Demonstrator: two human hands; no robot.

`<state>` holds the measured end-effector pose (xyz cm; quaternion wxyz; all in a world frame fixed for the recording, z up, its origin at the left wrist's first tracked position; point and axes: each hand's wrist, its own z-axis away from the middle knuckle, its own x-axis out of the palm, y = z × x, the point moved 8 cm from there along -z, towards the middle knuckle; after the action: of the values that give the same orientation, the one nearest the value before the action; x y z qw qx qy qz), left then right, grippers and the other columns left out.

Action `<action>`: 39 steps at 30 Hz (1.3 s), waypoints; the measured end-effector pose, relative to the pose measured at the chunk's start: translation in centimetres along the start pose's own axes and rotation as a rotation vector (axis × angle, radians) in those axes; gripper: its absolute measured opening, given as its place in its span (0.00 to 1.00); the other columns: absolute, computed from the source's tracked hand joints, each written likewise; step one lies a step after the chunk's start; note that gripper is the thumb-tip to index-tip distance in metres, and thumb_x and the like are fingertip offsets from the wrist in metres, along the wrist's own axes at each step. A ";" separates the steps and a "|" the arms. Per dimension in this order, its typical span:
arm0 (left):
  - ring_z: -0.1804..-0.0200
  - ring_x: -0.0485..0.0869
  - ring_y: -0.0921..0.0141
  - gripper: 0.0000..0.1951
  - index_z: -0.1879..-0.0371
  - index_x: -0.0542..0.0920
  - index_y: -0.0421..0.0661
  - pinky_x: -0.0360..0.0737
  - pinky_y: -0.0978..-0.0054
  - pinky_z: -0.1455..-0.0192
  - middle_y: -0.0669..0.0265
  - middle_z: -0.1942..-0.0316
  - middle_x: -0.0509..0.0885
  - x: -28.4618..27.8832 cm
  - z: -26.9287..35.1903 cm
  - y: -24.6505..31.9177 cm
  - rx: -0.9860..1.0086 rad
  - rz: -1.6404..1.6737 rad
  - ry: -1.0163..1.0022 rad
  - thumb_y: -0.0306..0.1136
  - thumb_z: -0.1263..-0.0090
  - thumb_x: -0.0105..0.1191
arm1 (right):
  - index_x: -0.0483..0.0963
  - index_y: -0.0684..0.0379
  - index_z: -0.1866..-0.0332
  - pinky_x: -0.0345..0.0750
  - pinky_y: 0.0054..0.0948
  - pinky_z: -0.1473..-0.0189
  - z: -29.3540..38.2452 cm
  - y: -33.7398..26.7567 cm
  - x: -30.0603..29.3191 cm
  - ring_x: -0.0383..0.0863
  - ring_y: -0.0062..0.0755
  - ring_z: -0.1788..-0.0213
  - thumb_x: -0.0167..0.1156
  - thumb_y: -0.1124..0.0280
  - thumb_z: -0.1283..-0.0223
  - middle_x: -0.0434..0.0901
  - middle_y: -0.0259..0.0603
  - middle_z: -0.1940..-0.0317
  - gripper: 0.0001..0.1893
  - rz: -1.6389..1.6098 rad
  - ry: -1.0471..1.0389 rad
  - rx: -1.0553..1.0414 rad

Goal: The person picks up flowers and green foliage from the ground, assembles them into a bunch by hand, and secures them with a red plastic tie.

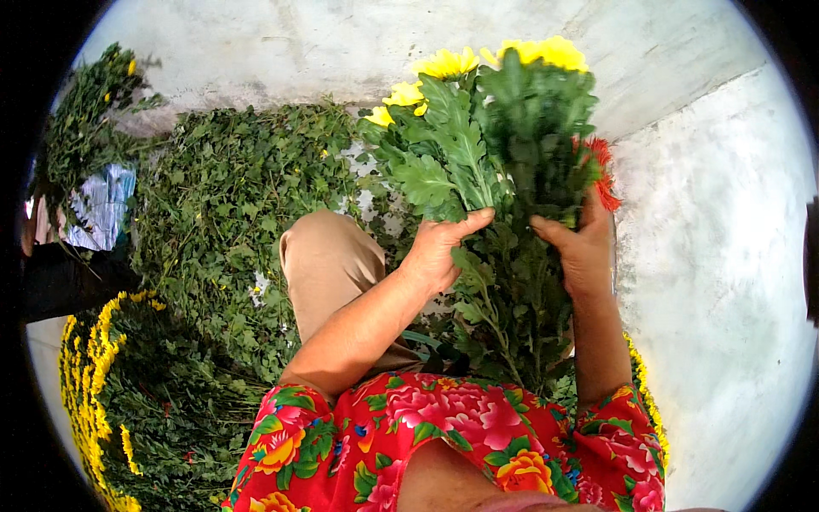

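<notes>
My left hand (438, 251) is closed around the stems of a few yellow chrysanthemums (445, 137), thumb across the front. Beside it, my right hand (583, 237) grips a darker, blurred bunch of yellow chrysanthemums (537, 128). Both bunches are upright, flower heads at the top and broad green leaves below. Leafy stems hang beneath my hands down to the red floral top (448, 409). A tuft of red strands (601, 169) shows at the back of my right hand; whether it is string or ties I cannot tell.
Cut leaves and stems (243, 185) cover the floor ahead and left. Lower left lies a large stack of yellow chrysanthemums (96, 384). Another person's hand (46, 221) shows at the far left, near a leafy bunch (89, 109). A pale wall (710, 256) stands close on the right.
</notes>
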<state>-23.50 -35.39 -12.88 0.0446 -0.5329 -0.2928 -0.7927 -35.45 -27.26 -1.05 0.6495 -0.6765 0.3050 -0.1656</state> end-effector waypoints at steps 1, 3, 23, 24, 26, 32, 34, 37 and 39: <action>0.49 0.80 0.69 0.20 0.47 0.77 0.41 0.77 0.65 0.43 0.63 0.51 0.83 -0.4 -0.1 -0.1 -0.002 -0.010 0.017 0.24 0.40 0.64 | 0.65 0.69 0.38 0.73 0.29 0.43 -0.1 0.0 0.9 0.77 0.30 0.47 0.67 0.81 0.52 0.76 0.43 0.47 0.32 0.057 -0.031 -0.043; 0.49 0.80 0.69 0.20 0.48 0.77 0.40 0.77 0.66 0.43 0.63 0.52 0.83 -1.2 -0.3 -0.4 -0.007 -0.029 0.052 0.24 0.40 0.64 | 0.64 0.69 0.37 0.71 0.29 0.41 -0.1 -0.1 2.0 0.75 0.30 0.46 0.68 0.77 0.50 0.75 0.44 0.46 0.33 0.107 -0.090 -0.023; 0.48 0.79 0.70 0.19 0.47 0.78 0.41 0.75 0.67 0.45 0.62 0.49 0.82 -1.0 0.8 0.5 0.074 -0.165 0.030 0.39 0.32 0.57 | 0.61 0.65 0.35 0.72 0.31 0.40 0.6 0.7 2.9 0.76 0.32 0.44 0.70 0.81 0.59 0.75 0.43 0.44 0.40 0.171 -0.206 0.100; 0.48 0.78 0.70 0.20 0.46 0.78 0.41 0.74 0.66 0.44 0.62 0.49 0.82 -0.8 0.9 0.6 0.089 -0.181 0.019 0.40 0.32 0.57 | 0.60 0.65 0.34 0.72 0.31 0.40 1.0 0.7 3.8 0.76 0.32 0.44 0.71 0.80 0.59 0.75 0.43 0.44 0.41 0.124 -0.223 0.117; 0.47 0.79 0.69 0.20 0.44 0.77 0.41 0.75 0.64 0.44 0.62 0.47 0.81 -0.7 1.0 0.8 0.117 -0.193 0.013 0.39 0.32 0.58 | 0.60 0.64 0.34 0.72 0.31 0.41 1.2 0.2 4.7 0.76 0.31 0.45 0.72 0.79 0.59 0.75 0.43 0.45 0.43 0.165 -0.261 0.128; 0.43 0.77 0.64 0.25 0.39 0.71 0.41 0.75 0.58 0.41 0.61 0.46 0.79 1.2 1.8 0.1 -0.038 0.039 -0.167 0.39 0.33 0.57 | 0.62 0.65 0.35 0.72 0.31 0.41 1.2 0.2 3.9 0.77 0.31 0.46 0.72 0.78 0.60 0.77 0.41 0.47 0.41 0.156 -0.221 0.122; 0.43 0.78 0.62 0.25 0.39 0.71 0.40 0.76 0.56 0.41 0.59 0.46 0.79 1.3 2.3 -0.2 -0.170 0.209 -0.281 0.35 0.34 0.57 | 0.63 0.65 0.36 0.72 0.31 0.41 1.4 -0.1 3.4 0.77 0.30 0.47 0.72 0.77 0.60 0.77 0.41 0.48 0.40 0.151 -0.208 0.118; 0.48 0.81 0.59 0.22 0.43 0.73 0.40 0.80 0.55 0.45 0.57 0.48 0.80 0.8 2.5 -0.3 -0.257 0.214 -0.255 0.30 0.36 0.57 | 0.67 0.65 0.39 0.73 0.30 0.43 1.5 -0.6 3.4 0.77 0.31 0.47 0.71 0.75 0.56 0.78 0.41 0.48 0.34 0.214 -0.207 0.066; 0.46 0.80 0.55 0.28 0.40 0.71 0.40 0.77 0.51 0.42 0.54 0.46 0.80 -1.0 1.8 -0.8 -0.209 -0.037 -0.099 0.36 0.40 0.57 | 0.67 0.65 0.39 0.73 0.28 0.44 1.4 -0.8 3.1 0.77 0.29 0.48 0.69 0.74 0.49 0.78 0.40 0.48 0.30 0.252 -0.172 0.052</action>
<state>-21.92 -34.06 -13.67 -0.0404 -0.5675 -0.2201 -0.7924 -32.06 -28.16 -0.92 0.7061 -0.6277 0.3261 -0.0320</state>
